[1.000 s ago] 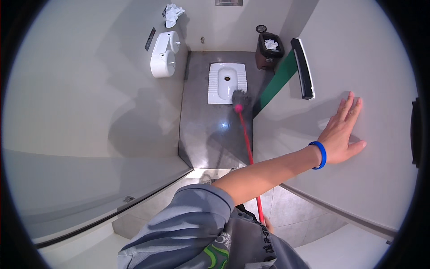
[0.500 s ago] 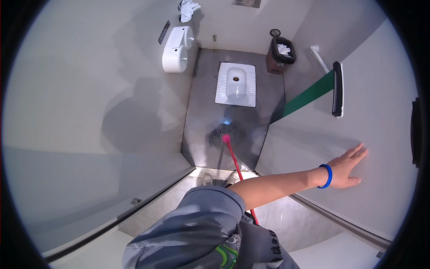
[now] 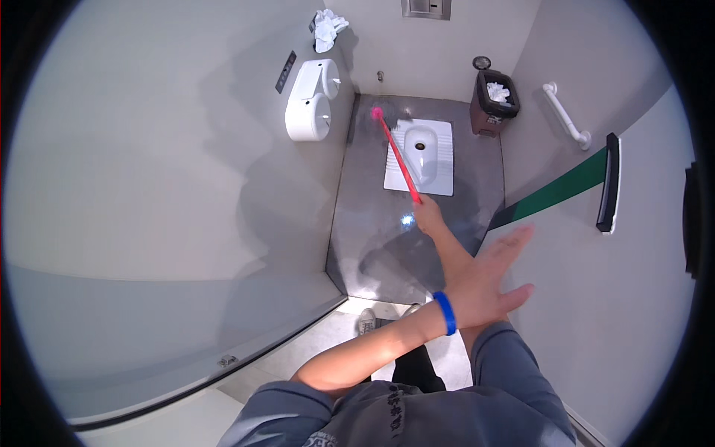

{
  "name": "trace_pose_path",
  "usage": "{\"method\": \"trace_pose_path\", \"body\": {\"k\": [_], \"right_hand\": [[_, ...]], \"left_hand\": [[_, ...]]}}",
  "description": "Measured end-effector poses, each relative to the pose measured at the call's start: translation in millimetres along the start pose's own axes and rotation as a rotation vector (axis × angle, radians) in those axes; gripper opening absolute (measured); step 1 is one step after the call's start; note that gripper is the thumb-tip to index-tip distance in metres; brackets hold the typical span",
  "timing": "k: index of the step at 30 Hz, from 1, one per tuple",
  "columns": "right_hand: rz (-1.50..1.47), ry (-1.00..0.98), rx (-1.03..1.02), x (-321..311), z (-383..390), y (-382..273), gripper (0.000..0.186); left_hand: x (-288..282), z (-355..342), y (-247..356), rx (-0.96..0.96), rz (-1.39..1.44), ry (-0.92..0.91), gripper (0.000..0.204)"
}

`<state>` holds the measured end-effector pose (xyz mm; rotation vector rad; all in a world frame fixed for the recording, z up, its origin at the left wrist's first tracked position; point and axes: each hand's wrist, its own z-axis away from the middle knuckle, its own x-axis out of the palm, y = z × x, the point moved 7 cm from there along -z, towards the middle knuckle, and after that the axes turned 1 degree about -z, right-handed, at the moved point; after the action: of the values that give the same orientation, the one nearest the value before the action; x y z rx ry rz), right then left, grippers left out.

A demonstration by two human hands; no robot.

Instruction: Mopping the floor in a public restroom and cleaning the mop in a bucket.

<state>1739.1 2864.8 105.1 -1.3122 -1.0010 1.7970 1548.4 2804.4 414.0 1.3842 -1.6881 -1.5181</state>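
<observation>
My right hand [image 3: 429, 216] grips the red mop pole [image 3: 399, 162], which reaches forward to a pink mop head socket [image 3: 377, 114] at the back-left of the floor, just beyond the white squat toilet [image 3: 438, 171]. The mop's strands are hard to make out. My left hand [image 3: 488, 283], with a blue wristband, is raised over my right forearm, fingers spread and blurred, holding nothing, left of the open door [image 3: 588, 290] with its green stripe.
A white double paper dispenser [image 3: 302, 112] is on the left wall, crumpled white paper [image 3: 328, 30] above it. A lidded bin [image 3: 488, 115] stands at the back right, near a white grab bar [image 3: 566, 115]. Partition walls [image 3: 149, 186] flank the grey floor [image 3: 357, 238].
The mop head has moved from the near floor to the back-left. My right hand has come into view reaching forward. My left hand has left the door and swung leftward.
</observation>
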Motion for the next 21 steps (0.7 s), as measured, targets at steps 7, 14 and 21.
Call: {"method": "trace_pose_path", "body": {"k": [7,14,21], "right_hand": [[-0.028,0.038,-0.194,41,112,46,0.039],[0.264,-0.135,0.118,-110,472,206,0.045],[0.424,-0.188,0.408,-221,673,183,0.036]], "left_hand": [[-10,-15,9,0.045,0.014,0.131,0.081],[31,-62,12,0.096,0.15,0.039,0.08],[82,-91,4,-0.031,0.304,0.006,0.081]]}}
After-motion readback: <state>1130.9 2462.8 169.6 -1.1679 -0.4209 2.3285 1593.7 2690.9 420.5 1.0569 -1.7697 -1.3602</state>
